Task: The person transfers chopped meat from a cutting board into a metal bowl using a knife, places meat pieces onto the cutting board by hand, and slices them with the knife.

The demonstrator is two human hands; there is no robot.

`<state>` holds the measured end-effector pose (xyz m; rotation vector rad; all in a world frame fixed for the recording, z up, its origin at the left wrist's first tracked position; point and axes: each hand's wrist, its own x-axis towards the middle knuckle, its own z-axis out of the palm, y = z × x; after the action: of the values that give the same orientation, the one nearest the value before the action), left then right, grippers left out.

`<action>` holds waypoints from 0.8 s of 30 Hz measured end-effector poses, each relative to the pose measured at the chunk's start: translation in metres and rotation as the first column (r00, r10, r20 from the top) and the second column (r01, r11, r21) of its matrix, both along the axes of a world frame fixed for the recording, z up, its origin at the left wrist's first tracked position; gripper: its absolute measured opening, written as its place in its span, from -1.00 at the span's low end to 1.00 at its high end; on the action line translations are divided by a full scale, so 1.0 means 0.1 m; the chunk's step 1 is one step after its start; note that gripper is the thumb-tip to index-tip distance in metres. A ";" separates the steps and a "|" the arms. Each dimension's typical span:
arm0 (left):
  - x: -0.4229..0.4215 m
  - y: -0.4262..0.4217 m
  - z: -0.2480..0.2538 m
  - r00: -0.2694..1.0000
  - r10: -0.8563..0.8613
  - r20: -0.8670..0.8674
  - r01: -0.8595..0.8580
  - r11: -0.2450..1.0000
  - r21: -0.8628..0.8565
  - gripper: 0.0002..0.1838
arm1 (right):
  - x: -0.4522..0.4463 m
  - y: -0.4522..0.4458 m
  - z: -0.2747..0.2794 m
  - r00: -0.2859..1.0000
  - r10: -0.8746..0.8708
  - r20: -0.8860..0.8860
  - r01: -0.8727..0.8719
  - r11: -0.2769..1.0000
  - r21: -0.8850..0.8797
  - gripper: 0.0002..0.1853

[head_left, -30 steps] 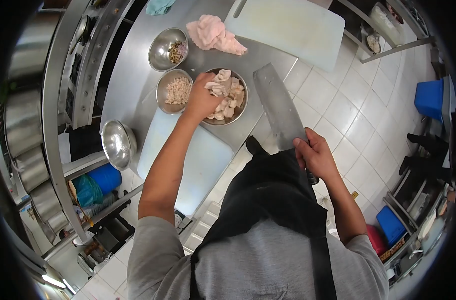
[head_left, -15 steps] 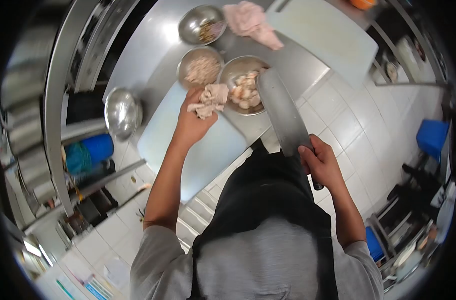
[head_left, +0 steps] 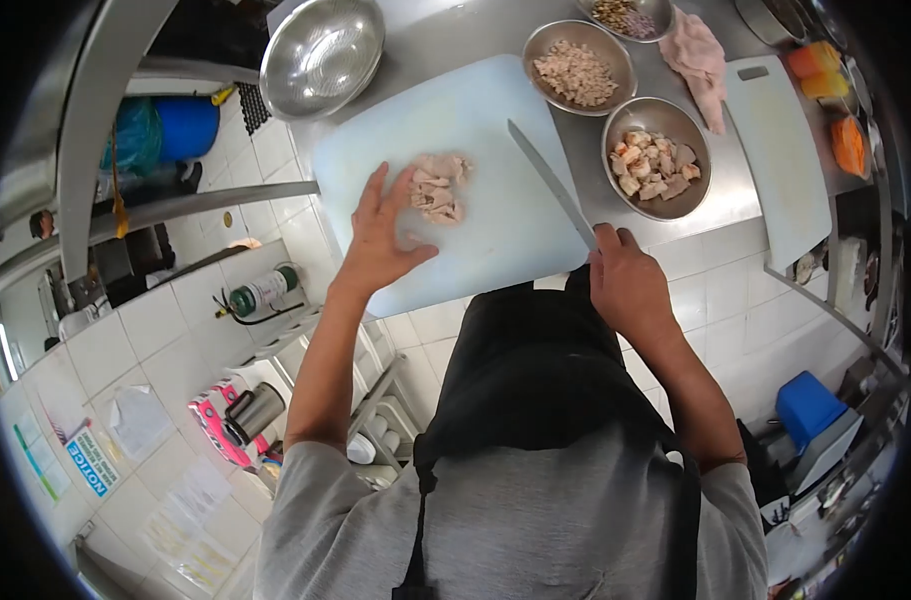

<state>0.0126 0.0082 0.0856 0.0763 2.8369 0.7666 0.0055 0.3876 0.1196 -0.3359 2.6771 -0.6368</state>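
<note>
Pale meat pieces (head_left: 439,190) lie in a small heap on the white cutting board (head_left: 495,240). Beside the heap, to its left, my left hand (head_left: 383,235) is spread over the board with its fingers apart and holds nothing. My right hand (head_left: 627,280) grips the handle of a large cleaver (head_left: 552,185), whose blade is seen nearly edge-on above the right part of the board. Beyond the board's right side is a steel bowl of chunky meat pieces (head_left: 655,162), with a bowl of finely chopped meat (head_left: 576,70) next to it.
An empty steel bowl (head_left: 323,55) stands at the board's far left corner. A pink cloth (head_left: 695,62), a bowl of chopped bits (head_left: 625,16) and a second cutting board (head_left: 775,150) are at the right. Orange and yellow items (head_left: 818,70) sit farther right.
My left hand took meat from the chunk bowl, carried it left and let it go on the board. The cleaver has turned nearly edge-on. The view has swung left.
</note>
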 end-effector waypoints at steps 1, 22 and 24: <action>0.02 -0.13 -0.04 0.999 0.029 -0.027 -0.027 0.998 0.060 0.19 | -0.04 -0.01 -0.02 1.000 0.011 -0.009 -0.011 1.000 0.009 -0.75; -0.57 1.04 -0.35 0.880 -0.261 -0.398 0.351 0.920 0.174 -0.79 | -0.40 -0.13 -0.21 0.999 -0.032 0.022 0.032 0.999 -0.009 -0.72; -0.43 1.15 -0.45 0.877 -0.257 -0.405 0.338 0.931 0.140 -0.79 | -0.33 -0.11 -0.14 0.999 -0.053 -0.006 0.053 0.999 -0.006 -0.75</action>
<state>-0.0308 0.1237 0.0405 0.7599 2.9677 1.0688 -0.0271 0.3768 0.1060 -0.2694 2.6981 -0.6606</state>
